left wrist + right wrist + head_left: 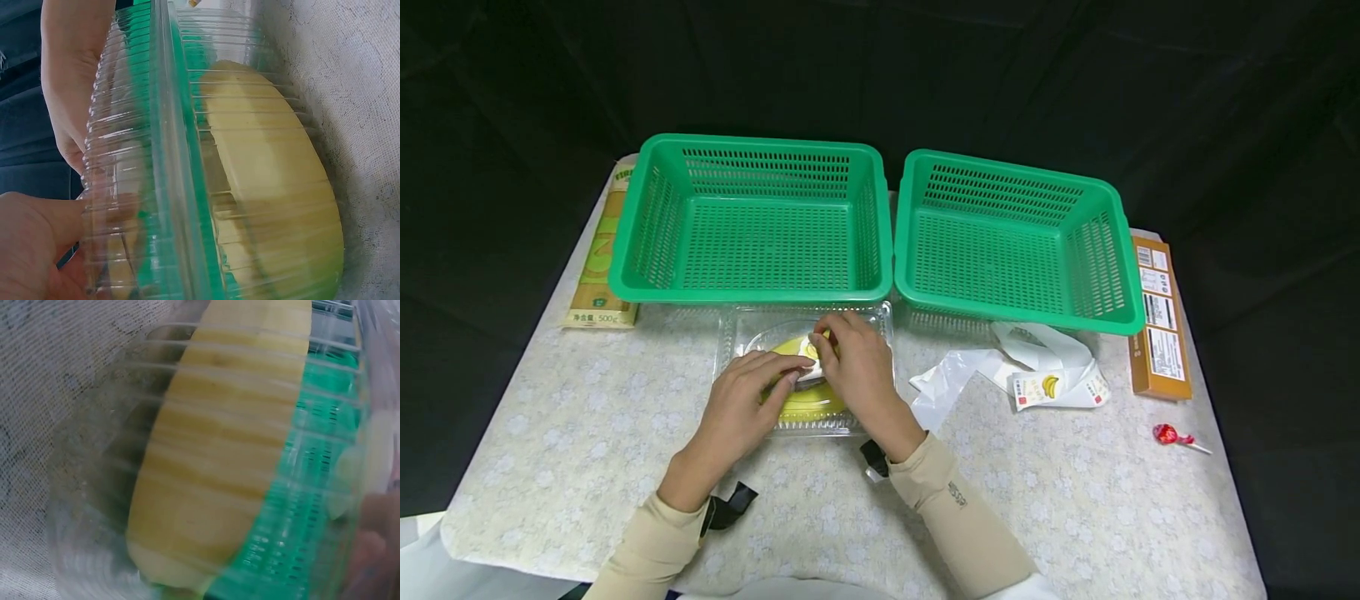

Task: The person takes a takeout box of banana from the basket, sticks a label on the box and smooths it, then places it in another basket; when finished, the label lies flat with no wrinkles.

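A clear plastic clamshell box stands at the middle of the table, its lid down over yellow bananas. Through the box wall, the right wrist view also shows the yellow fruit. Over the lid, a small white label with a yellow print lies between both hands. My left hand pinches its lower left edge with thumb and forefinger. My right hand grips the upper edge with bent fingers and thumb. Fingertips partly hide the label, so whether it touches the lid is unclear.
Two green baskets stand behind the box. A noodle-like pack lies left; an orange carton lies right. Near the right hand is a crumpled white strip with banana prints. A red lollipop lies further right.
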Action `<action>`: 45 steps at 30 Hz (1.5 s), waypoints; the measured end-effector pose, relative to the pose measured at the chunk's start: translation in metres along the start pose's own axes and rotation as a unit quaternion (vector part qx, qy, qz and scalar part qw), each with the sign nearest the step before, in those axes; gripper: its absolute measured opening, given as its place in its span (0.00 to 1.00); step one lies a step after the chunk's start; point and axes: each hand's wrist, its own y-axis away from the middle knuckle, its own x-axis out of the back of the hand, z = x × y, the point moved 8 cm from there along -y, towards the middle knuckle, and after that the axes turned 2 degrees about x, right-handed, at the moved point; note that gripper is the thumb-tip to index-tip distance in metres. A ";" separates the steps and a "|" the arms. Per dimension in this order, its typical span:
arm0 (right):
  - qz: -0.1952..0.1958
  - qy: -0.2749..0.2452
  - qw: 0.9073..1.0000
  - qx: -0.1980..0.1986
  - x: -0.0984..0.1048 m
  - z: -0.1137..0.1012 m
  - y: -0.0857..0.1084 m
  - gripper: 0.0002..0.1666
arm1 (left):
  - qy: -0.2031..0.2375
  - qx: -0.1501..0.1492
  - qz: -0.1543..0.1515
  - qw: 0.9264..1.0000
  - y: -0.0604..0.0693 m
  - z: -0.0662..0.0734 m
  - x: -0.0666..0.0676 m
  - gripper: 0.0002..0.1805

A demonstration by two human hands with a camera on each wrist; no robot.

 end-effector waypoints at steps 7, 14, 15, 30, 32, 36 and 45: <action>-0.021 -0.010 1.000 -0.011 0.001 0.001 0.005 0.05 | -0.012 -0.002 -0.007 1.000 0.000 0.001 -0.002 0.11; -0.047 -0.036 0.998 -0.023 0.009 0.003 0.016 0.05 | -0.075 0.009 -0.081 0.994 -0.002 0.000 -0.013 0.24; -0.052 -0.036 0.998 -0.024 0.011 0.003 0.018 0.05 | -0.082 0.015 -0.092 0.992 -0.002 0.000 -0.014 0.26; -0.064 -0.016 0.998 -0.022 0.010 0.002 0.025 0.19 | -0.119 0.024 -0.111 0.986 0.000 -0.003 -0.018 0.31; -0.065 -0.020 0.997 -0.023 0.009 0.002 0.026 0.20 | -0.119 0.024 -0.111 0.986 0.000 -0.003 -0.018 0.31; -0.069 -0.029 0.997 -0.021 0.008 0.003 0.027 0.22 | -0.114 0.025 -0.108 0.987 0.000 -0.004 -0.018 0.32; -0.083 -0.008 0.996 0.016 0.009 -0.007 0.039 0.26 | -0.117 0.030 -0.109 0.987 0.000 -0.004 -0.019 0.33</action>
